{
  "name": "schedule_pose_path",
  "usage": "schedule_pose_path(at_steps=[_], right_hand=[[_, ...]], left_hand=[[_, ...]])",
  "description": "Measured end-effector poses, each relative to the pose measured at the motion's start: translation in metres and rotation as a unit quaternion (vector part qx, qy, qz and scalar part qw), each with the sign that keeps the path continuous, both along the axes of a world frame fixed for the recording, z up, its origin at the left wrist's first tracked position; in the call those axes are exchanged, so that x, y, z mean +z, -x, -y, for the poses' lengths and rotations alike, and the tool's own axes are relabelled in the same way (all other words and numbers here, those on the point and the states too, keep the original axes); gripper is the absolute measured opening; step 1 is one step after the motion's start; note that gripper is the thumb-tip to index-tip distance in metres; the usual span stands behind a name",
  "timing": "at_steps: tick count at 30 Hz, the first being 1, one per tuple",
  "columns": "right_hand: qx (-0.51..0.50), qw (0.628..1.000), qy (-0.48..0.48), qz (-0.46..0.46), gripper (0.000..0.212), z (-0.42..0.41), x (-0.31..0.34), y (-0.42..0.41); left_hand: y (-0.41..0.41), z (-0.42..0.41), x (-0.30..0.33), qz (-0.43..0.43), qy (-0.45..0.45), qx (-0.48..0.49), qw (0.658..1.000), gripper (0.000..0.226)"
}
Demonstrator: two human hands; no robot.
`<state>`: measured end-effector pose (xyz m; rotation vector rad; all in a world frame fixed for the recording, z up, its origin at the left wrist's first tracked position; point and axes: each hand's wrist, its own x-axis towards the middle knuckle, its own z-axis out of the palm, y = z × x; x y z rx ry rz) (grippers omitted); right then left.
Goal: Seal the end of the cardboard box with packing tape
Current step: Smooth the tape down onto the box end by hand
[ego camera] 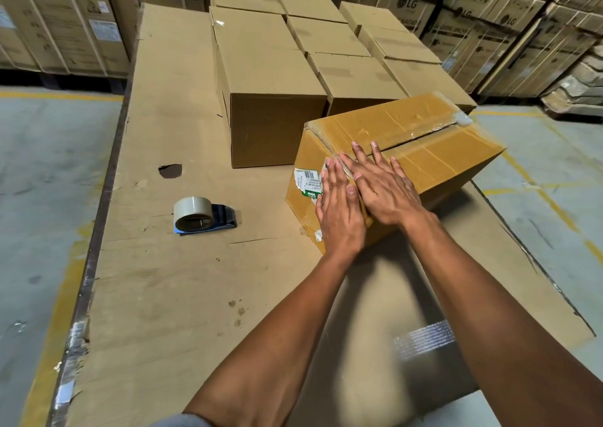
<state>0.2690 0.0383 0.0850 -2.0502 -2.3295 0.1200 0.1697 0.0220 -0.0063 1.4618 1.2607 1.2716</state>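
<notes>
From the head camera, a brown cardboard box (408,155) wrapped in shiny clear tape sits near the right edge of a big flat cardboard sheet (169,263). The left hand (339,211) lies flat and open on the box's near end. The right hand (383,188) lies flat and open over the top corner. Both seem to be pressing tape down, so the sealing step looks almost done.

The roll of clear tape in its blue holder (200,214) rests alone near the sheet's left side. Next, the hands may need to rub the edges smooth.

The hands hide the tape end. The white label (306,180) is too small to read.
</notes>
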Motion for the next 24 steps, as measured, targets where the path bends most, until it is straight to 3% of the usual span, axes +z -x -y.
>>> schedule_pose_path(at_steps=[13, 18, 24], right_hand=[[-0.056, 0.998, 0.000, 0.010, 0.072, 0.002, -0.003, 0.002], [-0.001, 1.000, -0.020, 0.018, 0.060, 0.003, -0.003, -0.002], [-0.040, 0.999, -0.022, 0.003, 0.066, -0.001, -0.008, -0.001]], left_hand=[[0.012, 0.013, -0.029, -0.043, 0.163, -0.041, 0.985, 0.065], [0.004, 0.008, 0.013, -0.010, 0.050, -0.010, 0.999, 0.071], [0.004, 0.007, -0.003, -0.041, 0.053, -0.033, 0.997, 0.067]])
